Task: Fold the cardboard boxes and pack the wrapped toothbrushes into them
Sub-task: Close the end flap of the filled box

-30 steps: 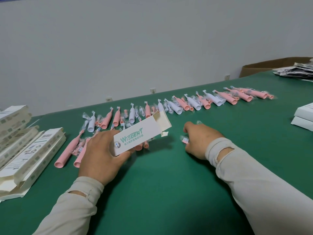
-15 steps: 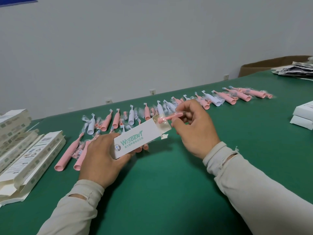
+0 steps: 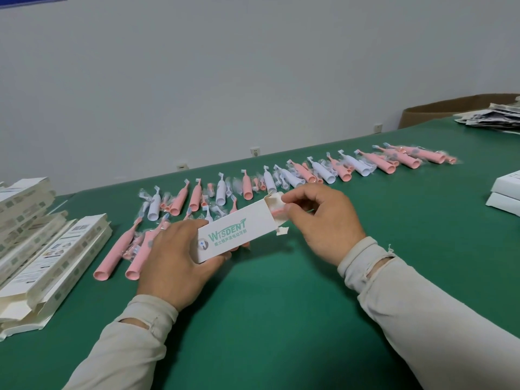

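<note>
My left hand (image 3: 174,263) grips a white cardboard box (image 3: 236,229) printed with green WISDENT lettering, held just above the green table (image 3: 281,319). Its right end is open with the flaps out. My right hand (image 3: 323,220) pinches a small pink wrapped brush head (image 3: 277,211) at that open mouth, partly inside the box. Behind the box a long row of pink and white wrapped toothbrushes (image 3: 323,171) lies across the table. Two longer pink toothbrushes (image 3: 115,254) lie left of my left hand.
Stacks of flat unfolded white boxes (image 3: 42,254) sit at the left edge. Two closed white boxes (image 3: 506,192) lie at the right edge. A pile of papers (image 3: 495,119) and a brown carton (image 3: 439,108) stand at the far right, by the white wall.
My right hand picked a pink brush head off the table, carried it to the box's open end and has pushed it partly in. My left hand kept holding the box.
</note>
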